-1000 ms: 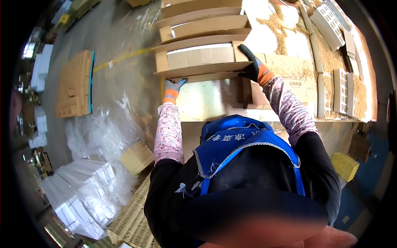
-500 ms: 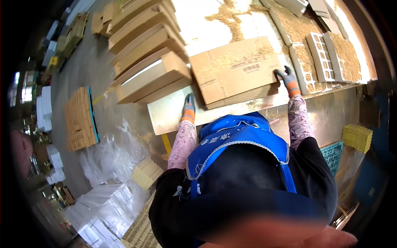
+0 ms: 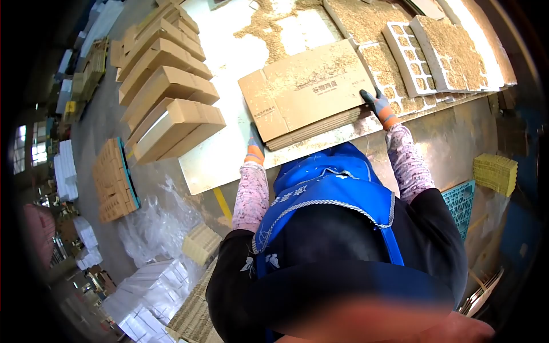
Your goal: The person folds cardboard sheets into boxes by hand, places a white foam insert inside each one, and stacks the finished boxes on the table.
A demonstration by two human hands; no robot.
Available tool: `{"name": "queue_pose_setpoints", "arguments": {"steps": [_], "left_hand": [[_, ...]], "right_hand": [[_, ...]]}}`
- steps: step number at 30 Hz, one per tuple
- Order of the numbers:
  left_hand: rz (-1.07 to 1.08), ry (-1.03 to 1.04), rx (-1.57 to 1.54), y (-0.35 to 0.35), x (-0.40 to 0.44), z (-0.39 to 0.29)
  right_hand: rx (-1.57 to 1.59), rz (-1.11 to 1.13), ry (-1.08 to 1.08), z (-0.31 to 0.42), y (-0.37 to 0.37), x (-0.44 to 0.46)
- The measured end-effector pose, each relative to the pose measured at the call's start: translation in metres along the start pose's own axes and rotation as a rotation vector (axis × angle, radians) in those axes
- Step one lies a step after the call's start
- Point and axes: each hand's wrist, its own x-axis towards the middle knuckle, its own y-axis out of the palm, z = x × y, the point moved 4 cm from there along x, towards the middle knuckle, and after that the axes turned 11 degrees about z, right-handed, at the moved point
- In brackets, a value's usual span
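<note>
Flat cartons [image 3: 309, 91] lie stacked, unopened, between my left hand [image 3: 255, 139], its grip unclear, and my right hand [image 3: 377, 104], fingers spread; opened boxes [image 3: 174, 84] stand in a row leftward.

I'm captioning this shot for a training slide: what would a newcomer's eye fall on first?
Probably the stack of flat printed cartons near the table's near edge, with the left hand and right hand at its two sides. Next might come the row of brown boxes along the table's left side, then the bright blue apron just below the stack in the picture.
</note>
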Motion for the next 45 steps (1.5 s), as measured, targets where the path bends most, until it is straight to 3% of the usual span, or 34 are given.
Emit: {"name": "queue_pose_setpoints", "arguments": {"steps": [1, 3, 4, 5, 8, 10, 11, 12, 14, 15, 16, 17, 19, 20, 21, 23, 24, 25, 27, 28, 29, 32, 33, 35, 36, 37, 38, 39, 40, 41, 42, 43, 44, 45], "left_hand": [[-0.152, -0.098, -0.332, 0.024, -0.005, -0.025], [-0.428, -0.054, -0.043, 0.044, -0.032, -0.058], [-0.218, -0.057, 0.015, 0.046, -0.031, -0.06], [-0.009, -0.059, 0.072, 0.063, -0.037, -0.075], [-0.236, -0.183, 1.184, 0.111, -0.069, -0.099], [-0.207, -0.208, 1.316, 0.124, -0.077, -0.127], [-0.193, -0.238, 1.443, 0.145, -0.087, -0.16], [-0.184, -0.286, 1.417, 0.167, -0.099, -0.201], [-0.255, 0.093, 1.574, 0.179, -0.113, -0.259], [-0.229, 0.142, 1.493, 0.173, -0.109, -0.276], [-0.172, 0.118, 1.602, 0.185, -0.108, -0.298], [-0.113, 0.089, 1.713, 0.196, -0.103, -0.314], [-0.058, 0.158, 1.705, 0.189, -0.079, -0.312], [0.06, -0.038, 1.476, 0.189, -0.076, -0.313], [0.047, -0.025, 1.478, 0.186, -0.073, -0.315], [0.087, -0.08, 1.427, 0.183, -0.07, -0.307], [0.045, -0.151, 1.451, 0.18, -0.069, -0.305], [0.03, -0.153, 1.447, 0.184, -0.07, -0.304], [-0.288, 0.02, 1.832, 0.199, -0.073, -0.312], [-0.387, -0.056, 1.863, 0.217, -0.078, -0.317], [-0.401, -0.064, 1.858, 0.228, -0.078, -0.318], [-0.015, -0.186, 2.151, 0.257, -0.052, -0.3], [-0.024, -0.199, 2.148, 0.254, -0.043, -0.295], [0.069, -0.19, 2.121, 0.263, -0.034, -0.296], [0.254, -0.5, 1.822, 0.26, -0.029, -0.291], [0.246, -0.507, 1.817, 0.256, -0.033, -0.282], [0.311, -0.21, 1.731, 0.254, -0.04, -0.271], [0.371, 0.078, 1.625, 0.258, -0.051, -0.265], [0.307, 0.039, 1.911, 0.288, -0.063, -0.277], [0.308, 0.034, 1.916, 0.283, -0.059, -0.273], [0.119, 0.348, 2.055, 0.279, -0.056, -0.273], [-0.079, 0.674, 2.157, 0.281, -0.058, -0.276], [-0.259, 0.672, 2.081, 0.286, -0.045, -0.284], [-0.266, 0.623, 2.134, 0.282, -0.023, -0.278]], "right_hand": [[-0.125, -0.029, -0.117, 0.005, 0.001, -0.001], [-0.068, -0.042, -0.151, 0.007, 0.004, -0.006], [-0.169, -0.134, -0.21, 0.006, 0.004, -0.012], [-0.149, -0.083, -0.209, 0.01, 0.007, -0.018], [-0.286, -0.096, -0.239, -0.016, -0.005, -0.01], [-0.444, -0.068, -0.163, 0.002, -0.013, -0.022], [-0.618, -0.007, -0.405, 0.019, -0.017, -0.033], [-0.405, 0.044, -0.35, 0.059, -0.013, -0.055], [-0.048, 0.095, -0.338, 0.125, -0.015, -0.082], [0.094, 0.098, -0.377, 0.141, -0.021, -0.082], [0.032, 0.036, -0.426, 0.158, -0.023, -0.082], [-0.226, -0.018, -0.615, 0.173, -0.02, -0.083], [-0.057, -0.141, -0.518, 0.165, -0.018, -0.048], [0.071, -0.136, -0.607, 0.166, -0.01, -0.043], [-0.074, -0.168, -0.726, 0.168, -0.001, -0.047], [0.278, -0.093, -0.636, 0.155, 0.01, -0.032], [-0.174, -0.098, -0.837, 0.161, 0.008, -0.039], [-0.173, -0.084, -0.841, 0.164, 0.004, -0.039], [-0.272, 0.121, -0.875, 0.174, 0.004, -0.035], [0.056, 0.273, -0.669, 0.184, 0.011, -0.038], [0.146, 0.393, -0.642, 0.193, 0.016, -0.039], [-0.041, 0.415, -0.665, 0.196, 0.03, -0.021], [0.071, 0.526, -0.559, 0.192, 0.033, -0.014], [-0.114, 0.34, -0.83, 0.214, 0.035, -0.019], [-0.283, 0.296, -0.882, 0.218, 0.034, -0.018], [-0.45, 0.25, -0.928, 0.22, 0.033, -0.019], [-0.368, 0.254, -0.976, 0.223, 0.034, -0.025], [-0.556, 0.196, -1.125, 0.222, 0.031, -0.023], [-0.681, 0.23, -1.361, 0.22, 0.03, -0.025], [-0.808, 0.26, -1.595, 0.216, 0.029, -0.029], [-0.582, 0.493, -1.426, 0.207, 0.027, -0.027], [-0.35, 0.545, -1.133, 0.196, 0.025, -0.024], [-0.284, 0.549, -1.079, 0.189, 0.025, -0.018], [-0.219, 0.545, -1.021, 0.183, 0.024, -0.013]]}}
